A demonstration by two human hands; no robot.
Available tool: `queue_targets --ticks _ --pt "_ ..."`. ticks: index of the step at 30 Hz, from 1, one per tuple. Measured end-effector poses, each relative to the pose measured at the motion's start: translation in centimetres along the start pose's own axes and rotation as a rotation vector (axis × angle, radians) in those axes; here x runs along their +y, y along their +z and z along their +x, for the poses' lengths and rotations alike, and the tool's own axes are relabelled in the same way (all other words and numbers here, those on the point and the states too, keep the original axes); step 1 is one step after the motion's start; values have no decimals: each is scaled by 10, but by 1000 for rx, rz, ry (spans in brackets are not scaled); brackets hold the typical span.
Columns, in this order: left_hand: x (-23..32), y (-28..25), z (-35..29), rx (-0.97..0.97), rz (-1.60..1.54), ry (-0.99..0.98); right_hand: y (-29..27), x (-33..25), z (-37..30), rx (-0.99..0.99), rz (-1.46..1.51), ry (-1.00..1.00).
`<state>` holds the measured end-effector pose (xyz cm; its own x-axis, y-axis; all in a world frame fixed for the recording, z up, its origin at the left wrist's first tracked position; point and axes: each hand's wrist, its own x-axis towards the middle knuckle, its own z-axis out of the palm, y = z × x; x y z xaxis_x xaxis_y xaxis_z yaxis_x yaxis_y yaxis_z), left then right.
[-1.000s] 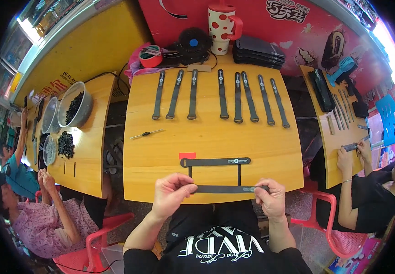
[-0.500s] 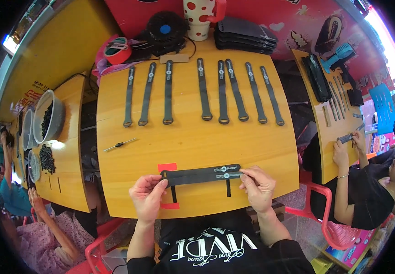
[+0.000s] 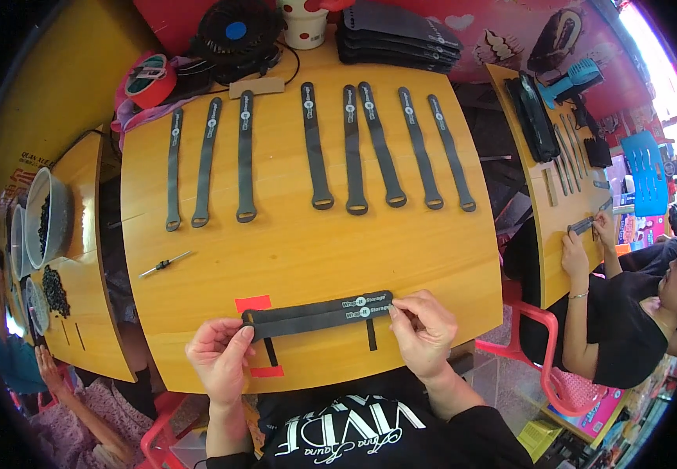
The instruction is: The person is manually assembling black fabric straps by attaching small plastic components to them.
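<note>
Two dark grey straps with white print (image 3: 303, 319) lie one over the other, slightly offset, and are stretched across just above the table's near edge. My left hand (image 3: 225, 353) pinches their left end, by the slotted loop, between thumb and fingers. At the rounded right end, my right hand (image 3: 426, 330) pinches the straps the same way. Below them on the tabletop, a black strip (image 3: 271, 353) and another black strip (image 3: 372, 336) show in part. A red tape mark (image 3: 253, 302) and a second red tape mark (image 3: 267, 371) lie near my left hand.
Several more straps (image 3: 315, 148) lie spread in a row on the wooden table (image 3: 229, 258). A thin pointed tool (image 3: 165, 263) rests at left. Behind stand a black fan (image 3: 235, 35), a dotted mug (image 3: 304, 27) and stacked dark pouches (image 3: 397, 39). A co-worker (image 3: 620, 320) sits at right.
The whole view has shifted, so the table and its things sit farther left in the picture. Both hands keep their pinch on the ends of the two straps.
</note>
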<state>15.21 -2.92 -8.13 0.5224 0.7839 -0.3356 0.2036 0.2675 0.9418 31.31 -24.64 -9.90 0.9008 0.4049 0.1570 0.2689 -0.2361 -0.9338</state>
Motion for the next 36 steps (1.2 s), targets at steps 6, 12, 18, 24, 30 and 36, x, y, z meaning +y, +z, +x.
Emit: queue_targets --ticks 6,12,18,24,30,36 --pt "1 2 0 23 19 -11 2 -3 5 17 -30 -13" --pt "0 3 -1 34 32 -11 3 -2 6 36 -41 -12" --pt "2 3 0 43 21 -14 4 -2 8 26 -74 -48" --pt "2 2 0 36 16 -16 3 -3 8 10 -94 -44" --pt "2 3 0 47 17 -20 4 -3 9 11 -99 -37" --pt "3 4 0 42 20 -14 3 -5 10 4 -117 -36"
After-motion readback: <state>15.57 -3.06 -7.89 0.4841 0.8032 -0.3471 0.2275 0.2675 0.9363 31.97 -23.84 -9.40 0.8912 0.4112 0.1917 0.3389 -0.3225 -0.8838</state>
